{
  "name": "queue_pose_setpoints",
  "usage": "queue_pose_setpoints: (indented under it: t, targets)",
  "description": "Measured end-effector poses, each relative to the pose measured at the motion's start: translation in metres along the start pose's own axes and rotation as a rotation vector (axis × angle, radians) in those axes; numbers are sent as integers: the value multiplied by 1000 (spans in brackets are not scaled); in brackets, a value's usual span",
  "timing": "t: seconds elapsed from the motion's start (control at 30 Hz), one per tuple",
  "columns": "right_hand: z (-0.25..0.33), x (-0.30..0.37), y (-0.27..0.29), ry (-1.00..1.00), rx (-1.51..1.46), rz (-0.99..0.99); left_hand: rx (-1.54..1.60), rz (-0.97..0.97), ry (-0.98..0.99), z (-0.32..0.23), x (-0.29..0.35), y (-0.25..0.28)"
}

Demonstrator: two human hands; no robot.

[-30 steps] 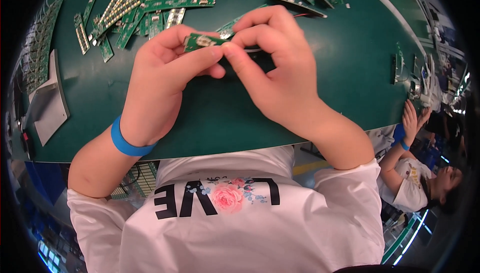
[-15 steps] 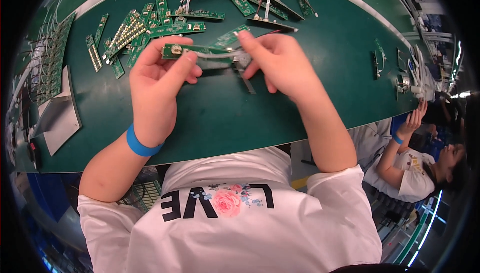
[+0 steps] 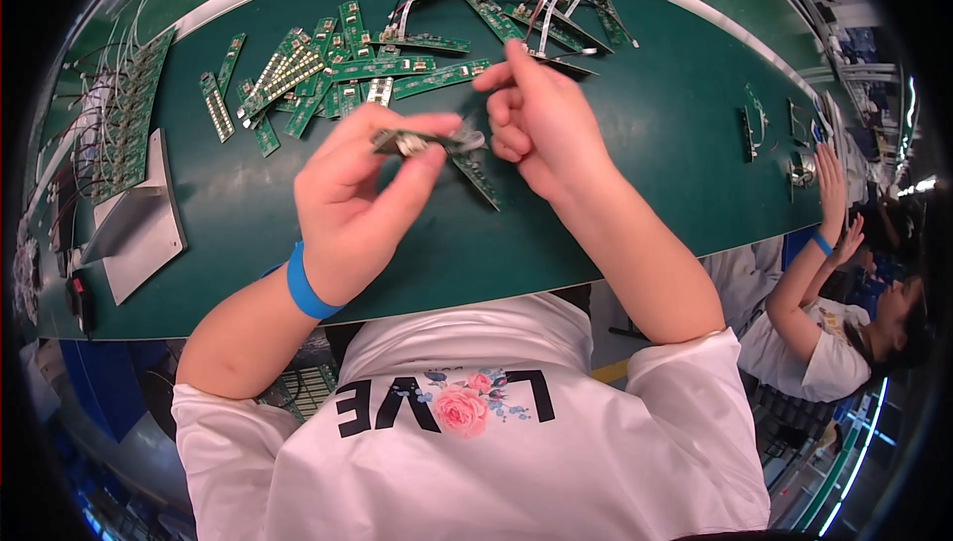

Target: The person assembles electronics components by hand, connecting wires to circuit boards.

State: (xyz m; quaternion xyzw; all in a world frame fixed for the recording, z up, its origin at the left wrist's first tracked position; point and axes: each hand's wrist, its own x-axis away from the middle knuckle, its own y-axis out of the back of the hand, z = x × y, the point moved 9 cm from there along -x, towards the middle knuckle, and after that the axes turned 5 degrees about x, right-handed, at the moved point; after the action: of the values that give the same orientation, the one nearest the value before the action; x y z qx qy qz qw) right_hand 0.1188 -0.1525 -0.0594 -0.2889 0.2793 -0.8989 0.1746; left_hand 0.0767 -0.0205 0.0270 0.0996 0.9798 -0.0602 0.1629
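My left hand (image 3: 362,189), with a blue wristband (image 3: 310,283), is closed on a narrow green circuit board (image 3: 397,140) with a white connector. A whitish cable (image 3: 471,138) by the fingertips runs from it to a second green board strip (image 3: 475,180), which hangs tilted over the table. My right hand (image 3: 536,119) is just to the right, apart from these boards. Its index finger is stretched out and the other fingers are loosely curled, with nothing visible in them. Beyond the hands, a loose green board (image 3: 442,78) lies at the edge of a pile.
Several board strips (image 3: 283,74) are heaped at the far left. Cabled boards (image 3: 536,15) lie at the back. A bent metal plate (image 3: 149,233) and a wired board panel (image 3: 134,124) stand at the left. Small boards (image 3: 749,134) lie right, near a co-worker's hands (image 3: 834,199).
My right hand has let go of the cable area and moved away. My left hand has turned the held board and come nearer the middle. The view has shifted slightly.
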Motion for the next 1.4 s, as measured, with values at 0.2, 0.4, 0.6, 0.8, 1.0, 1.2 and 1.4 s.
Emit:
queue_pose_setpoints:
  t: [0.2, 0.4, 0.6, 0.8, 1.0, 1.2, 1.4]
  targets:
    - [72, 59, -57, 1183, 1193, -336, -3, -345, -117, 6, -8, 41]
    - [56, 50, -87, 1071, 1516, -125, -58, -254, 82, 32, -12, 32]
    - [47, 46, -81, 1176, 1589, -221, -424, -91, 19, 16, -9, 14]
    - [56, 59, -80, 1349, 1539, -349, -440, -20, 35, 14, -9, 8]
    - [50, 65, -85, 1432, 1527, -291, -405, 14, 62, 15, -9, 5]
    - [49, 72, -83, 1524, 1567, -370, -387, 48, 57, 17, -7, 4]
    - [46, 80, -88, 1617, 1624, -353, -444, 87, -18, 13, -1, -2]
